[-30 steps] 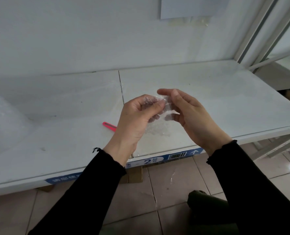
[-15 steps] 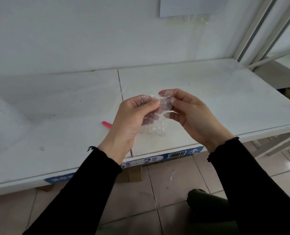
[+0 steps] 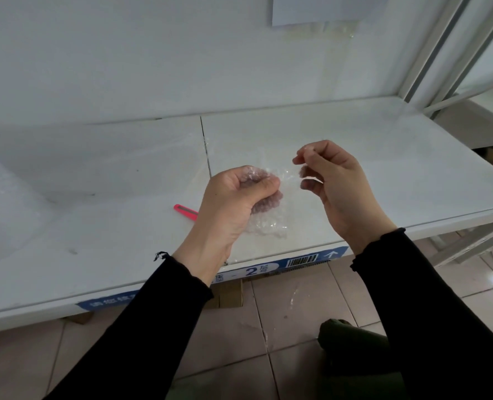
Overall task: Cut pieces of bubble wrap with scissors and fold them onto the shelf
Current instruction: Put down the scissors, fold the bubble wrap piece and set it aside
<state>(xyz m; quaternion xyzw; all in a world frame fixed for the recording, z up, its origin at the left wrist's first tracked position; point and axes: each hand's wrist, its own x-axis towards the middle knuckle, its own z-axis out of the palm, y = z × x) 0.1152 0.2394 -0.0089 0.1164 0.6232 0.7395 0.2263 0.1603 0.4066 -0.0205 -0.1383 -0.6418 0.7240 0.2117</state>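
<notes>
My left hand (image 3: 233,203) grips a small crumpled piece of clear bubble wrap (image 3: 268,223) just above the front of the white shelf (image 3: 383,174). The wrap hangs below the fist and spreads right as thin film. My right hand (image 3: 334,186) is a short way to the right with curled fingers, its thumb and forefinger pinching the film's right edge. A pink-handled cutting tool (image 3: 185,211) lies on the shelf just left of my left wrist, partly hidden behind it.
A large sheet or roll of bubble wrap (image 3: 0,197) covers the shelf's left end. A blue label strip (image 3: 303,261) runs along the shelf's front edge. White shelf uprights (image 3: 430,62) rise at the right. Tiled floor and cardboard lie below.
My hands were together on the wrap; now my right hand has moved up and right, drawing the film out. My left hand has dropped slightly and keeps its grip.
</notes>
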